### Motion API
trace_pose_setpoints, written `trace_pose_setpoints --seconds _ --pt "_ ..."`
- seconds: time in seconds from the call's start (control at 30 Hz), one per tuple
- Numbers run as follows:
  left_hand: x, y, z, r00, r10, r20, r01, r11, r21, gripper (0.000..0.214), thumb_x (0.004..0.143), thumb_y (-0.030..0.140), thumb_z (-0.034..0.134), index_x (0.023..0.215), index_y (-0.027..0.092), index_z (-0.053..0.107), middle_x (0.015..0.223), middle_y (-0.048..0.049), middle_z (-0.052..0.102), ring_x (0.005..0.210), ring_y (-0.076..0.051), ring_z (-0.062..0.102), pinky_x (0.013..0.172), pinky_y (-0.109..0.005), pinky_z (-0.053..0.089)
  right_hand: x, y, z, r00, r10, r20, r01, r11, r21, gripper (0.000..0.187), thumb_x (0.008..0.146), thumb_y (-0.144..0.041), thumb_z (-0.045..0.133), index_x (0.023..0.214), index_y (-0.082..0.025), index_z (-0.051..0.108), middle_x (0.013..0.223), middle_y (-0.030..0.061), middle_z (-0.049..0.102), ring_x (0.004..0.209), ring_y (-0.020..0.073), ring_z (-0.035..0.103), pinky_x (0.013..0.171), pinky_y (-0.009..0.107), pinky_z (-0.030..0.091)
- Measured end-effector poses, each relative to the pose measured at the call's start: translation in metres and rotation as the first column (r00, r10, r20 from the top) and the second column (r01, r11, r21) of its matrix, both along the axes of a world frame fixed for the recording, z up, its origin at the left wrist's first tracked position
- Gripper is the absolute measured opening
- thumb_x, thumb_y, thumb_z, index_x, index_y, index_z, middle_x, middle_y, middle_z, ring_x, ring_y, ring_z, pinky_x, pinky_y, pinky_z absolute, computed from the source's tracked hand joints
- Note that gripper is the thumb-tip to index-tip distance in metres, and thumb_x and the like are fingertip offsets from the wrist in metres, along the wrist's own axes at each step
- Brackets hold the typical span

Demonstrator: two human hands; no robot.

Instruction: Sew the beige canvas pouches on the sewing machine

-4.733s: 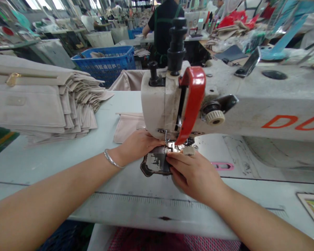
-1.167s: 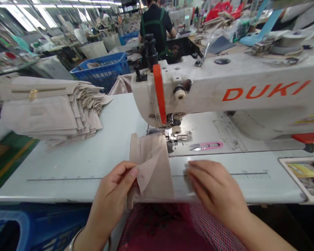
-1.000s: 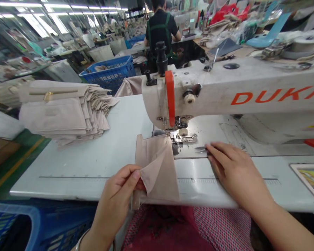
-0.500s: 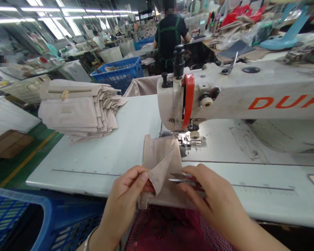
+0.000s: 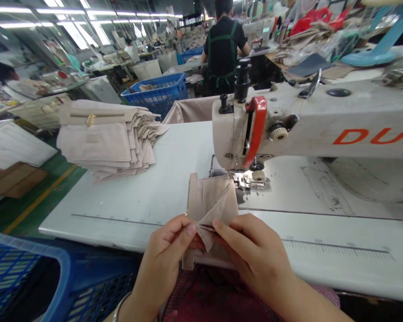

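A small beige fabric piece [image 5: 212, 199] lies at the table's front edge, just in front of the sewing machine's presser foot [image 5: 249, 180]. My left hand [image 5: 169, 252] pinches a folded corner of it. My right hand [image 5: 255, 255] is closed around thread snips, whose blades reach under that lifted corner; the snips are mostly hidden by my fingers. The white sewing machine [image 5: 309, 125] with a red guard stands just behind.
A tall stack of beige fabric pieces [image 5: 107, 141] sits at the table's left. A blue crate [image 5: 16, 277] stands at the lower left, another blue crate [image 5: 159, 91] behind the table. A person in black works at the far bench [image 5: 225, 44].
My right hand picked up the pink snips from the machine bed and brought them to the lifted corner held by my left hand. Earlier, both hands were at the needle.
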State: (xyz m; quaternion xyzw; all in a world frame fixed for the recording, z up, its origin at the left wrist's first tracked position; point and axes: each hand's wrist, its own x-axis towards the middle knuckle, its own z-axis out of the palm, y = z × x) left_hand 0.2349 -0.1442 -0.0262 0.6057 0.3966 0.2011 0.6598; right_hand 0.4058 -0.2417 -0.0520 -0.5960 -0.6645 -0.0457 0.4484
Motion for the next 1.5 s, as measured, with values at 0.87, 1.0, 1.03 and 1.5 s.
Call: trace_pose_setpoints --seconds 0.87,1.0,1.03,1.5 --pt "0.002 -0.005 0.008 0.992 -0.029 -0.122 0.047 0.988 0.145 0.029 0.098 0.040 0.050 0.088 0.018 0.065 0.079 -0.0036 0.068 0.075 -0.018 0.064 0.071 -0.026 0.051 0.000 -0.008 0.002 0.996 0.004 0.092 -0.009 0.999 0.053 0.026 0.098 -0.011 0.047 0.119 -0.011 0.061 0.080 0.0059 0.063 0.067 0.0178 0.048 0.056 0.031 0.038" --pt "0.006 -0.011 0.010 0.965 0.020 -0.261 0.165 0.727 0.666 0.019 0.099 0.026 0.045 0.089 0.020 0.060 0.080 -0.0023 0.064 0.074 -0.017 0.061 0.069 -0.026 0.048 0.028 -0.025 -0.012 0.983 -0.185 -0.011 0.183 0.977 -0.111 0.024 0.096 -0.019 0.057 0.119 -0.017 0.062 0.091 0.0070 0.064 0.078 0.0198 0.057 0.067 0.032 0.046" --pt "0.008 -0.014 0.008 0.959 0.012 -0.284 0.225 0.578 0.784 0.014 0.097 0.021 0.047 0.092 0.020 0.059 0.083 -0.0031 0.064 0.077 -0.017 0.060 0.072 -0.028 0.048 0.037 -0.029 -0.015 0.969 -0.248 0.012 0.247 0.954 -0.170 0.023 0.096 -0.023 0.058 0.117 -0.018 0.062 0.093 0.0076 0.064 0.081 0.0211 0.058 0.070 0.035 0.047" --pt "0.012 -0.021 -0.028 0.827 -0.315 -0.466 0.543 0.229 0.808 0.021 0.098 0.012 0.047 0.111 0.020 0.061 0.095 -0.0039 0.061 0.086 -0.019 0.055 0.080 -0.036 0.050 0.017 -0.062 -0.017 0.990 0.131 0.043 -0.115 0.957 -0.268 0.024 0.094 -0.011 0.049 0.112 -0.017 0.065 0.101 0.0070 0.069 0.096 0.0220 0.058 0.084 0.039 0.047"
